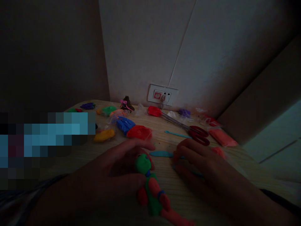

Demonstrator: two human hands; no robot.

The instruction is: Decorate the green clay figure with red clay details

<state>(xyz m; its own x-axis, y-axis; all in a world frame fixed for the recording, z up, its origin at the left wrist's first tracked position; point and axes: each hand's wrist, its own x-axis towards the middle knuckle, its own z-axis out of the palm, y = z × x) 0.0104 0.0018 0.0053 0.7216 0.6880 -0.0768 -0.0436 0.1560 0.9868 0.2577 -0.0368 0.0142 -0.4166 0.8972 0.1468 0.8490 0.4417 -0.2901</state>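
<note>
A clay figure [154, 194] with a green head and body, red limbs and blue bands leans at my left hand [122, 166]. The thumb lies against its neck and arm, and the fingers curl behind the head. To the right, my right hand [195, 160] is low over the table with fingers bent and thumb drawn in. A thin blue clay tool [198, 174] shows at its thumb and fingertips; the dim light blurs the grip. Just beyond the fingertips lies a flat blue clay knife [161, 154], partly hidden by the right hand.
Scissors [198, 135] with red handles and a light-blue stick [177, 134] lie behind my right hand. Bagged clay in blue [125, 125], red [139, 132] and yellow [104, 135] sits left. A brown clay piece [127, 103] stands near the wall socket [162, 94]. Orange-red clay [223, 137] lies right.
</note>
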